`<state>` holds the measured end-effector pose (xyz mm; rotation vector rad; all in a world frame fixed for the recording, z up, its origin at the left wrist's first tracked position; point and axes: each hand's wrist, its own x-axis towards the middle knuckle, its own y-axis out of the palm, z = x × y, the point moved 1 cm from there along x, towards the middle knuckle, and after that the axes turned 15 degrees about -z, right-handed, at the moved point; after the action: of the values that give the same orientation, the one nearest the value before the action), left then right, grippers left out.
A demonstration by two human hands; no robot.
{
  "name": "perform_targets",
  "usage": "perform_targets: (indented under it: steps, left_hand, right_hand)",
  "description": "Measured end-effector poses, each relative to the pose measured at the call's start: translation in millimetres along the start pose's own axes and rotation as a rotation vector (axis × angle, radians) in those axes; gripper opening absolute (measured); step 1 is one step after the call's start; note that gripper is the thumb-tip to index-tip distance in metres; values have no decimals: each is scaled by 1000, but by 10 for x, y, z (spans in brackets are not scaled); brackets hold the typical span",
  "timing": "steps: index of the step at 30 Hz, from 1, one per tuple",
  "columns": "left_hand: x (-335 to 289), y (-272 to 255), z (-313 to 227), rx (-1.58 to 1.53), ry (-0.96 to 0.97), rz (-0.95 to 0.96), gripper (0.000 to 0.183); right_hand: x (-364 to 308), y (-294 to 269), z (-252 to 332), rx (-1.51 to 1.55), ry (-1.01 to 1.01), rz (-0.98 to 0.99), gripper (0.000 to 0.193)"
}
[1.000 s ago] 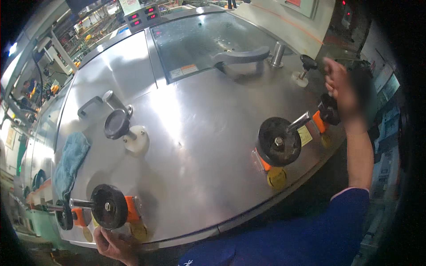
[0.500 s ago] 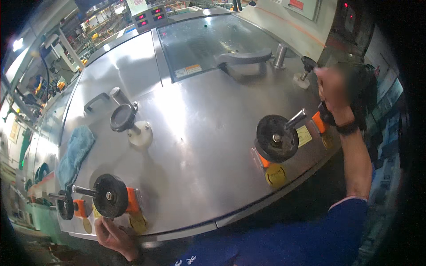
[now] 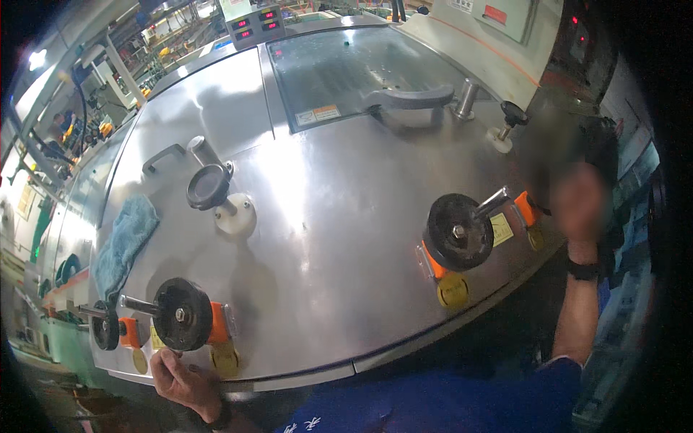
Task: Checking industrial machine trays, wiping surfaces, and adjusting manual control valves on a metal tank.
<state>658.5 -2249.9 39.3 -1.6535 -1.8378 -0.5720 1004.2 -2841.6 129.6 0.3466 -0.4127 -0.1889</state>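
Note:
At the lower left, my left hand (image 3: 180,384) rests at the front edge of the steel machine cover (image 3: 325,274), its fingers bent and close together. What they grip, if anything, is hidden. Just above it is a black handwheel (image 3: 180,325) with a steel crank handle and an orange position indicator (image 3: 219,322). At the right, my right hand (image 3: 579,206) is raised beside the right-hand orange indicator (image 3: 527,208). Blur covers its fingers, so their grip does not show. A small black knob (image 3: 514,113) on a white base stands above and left of that hand, apart from it.
Another crank handwheel (image 3: 460,231) sits at front right, a smaller one (image 3: 105,328) at far left. A round black knob (image 3: 208,186) and a blue cloth (image 3: 126,242) lie on the cover's left side. A grey handle (image 3: 415,98) crosses below the glass window (image 3: 361,65).
My right hand has left the small black knob and moved down and right. My left hand stays below the handwheel. The whole view has shifted slightly.

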Motion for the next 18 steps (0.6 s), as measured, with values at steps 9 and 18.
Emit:
perform_targets:
  steps: [9, 18]
  left_hand:
    - [-3, 45, -50, 8, -25, 67, 27]
    - [16, 65, -33, -26, -53, 98, 27]
  right_hand:
    - [392, 650, -195, -907, -522, 189, 15]
    - [599, 729, 1, -606, -99, -260, 23]
